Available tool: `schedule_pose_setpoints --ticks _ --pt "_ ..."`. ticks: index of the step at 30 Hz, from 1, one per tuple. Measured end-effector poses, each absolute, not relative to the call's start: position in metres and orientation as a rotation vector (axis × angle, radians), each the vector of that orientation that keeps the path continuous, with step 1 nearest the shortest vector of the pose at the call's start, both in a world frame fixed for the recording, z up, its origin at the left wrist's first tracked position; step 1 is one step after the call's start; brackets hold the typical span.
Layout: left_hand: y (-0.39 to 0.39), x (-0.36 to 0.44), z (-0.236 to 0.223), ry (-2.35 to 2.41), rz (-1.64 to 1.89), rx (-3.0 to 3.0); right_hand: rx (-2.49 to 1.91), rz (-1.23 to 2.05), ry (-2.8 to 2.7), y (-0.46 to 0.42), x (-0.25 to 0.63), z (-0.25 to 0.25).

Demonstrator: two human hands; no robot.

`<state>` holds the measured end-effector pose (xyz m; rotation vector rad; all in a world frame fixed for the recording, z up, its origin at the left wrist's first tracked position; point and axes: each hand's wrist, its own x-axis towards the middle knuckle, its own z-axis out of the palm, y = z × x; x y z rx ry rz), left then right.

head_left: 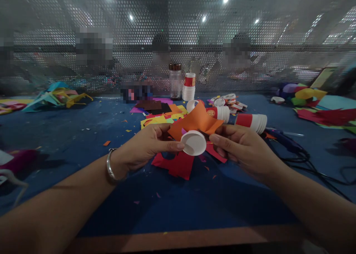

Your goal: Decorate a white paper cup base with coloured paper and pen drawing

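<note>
Overall, a perforated metal wall (189, 35) spans the far side, and before it stretches a blue counter (178, 205) with a brown near edge. Over its middle, the left hand (150, 146) and the right hand (244, 150) face each other. Far left lies a heap of coloured paper (55, 96); far right, red paper (328, 116) lies over green sheets. Near the right hand is a dark blue corded tool (289, 140), its black cable trailing right. Orange paper (194, 118), bent and raised, is held between the hands above the counter; the right hand's grip is pinched on its right edge. Beneath it sits cut red paper (178, 165). A clear bottle (175, 83) with a brown lid stands upright at the far middle, just left of a stack of cups (189, 87). More nested cups (251, 123) lie sideways beyond the right hand. Smaller, a round white piece (194, 143) is on the near side of the orange paper, the left hand's grip clamped on its left rim. Smallest are scattered paper scraps (107, 143).
</note>
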<state>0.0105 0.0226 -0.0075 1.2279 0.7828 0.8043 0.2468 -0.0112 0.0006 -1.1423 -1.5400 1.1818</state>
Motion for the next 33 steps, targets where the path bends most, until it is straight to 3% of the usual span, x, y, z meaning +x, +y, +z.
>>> schedule_pose_setpoints --ticks 33 --pt "0.0254 0.0097 -0.0073 0.84 0.889 1.472 -1.164 1.111 -1.593 -0.0122 0.2467 0.0032"
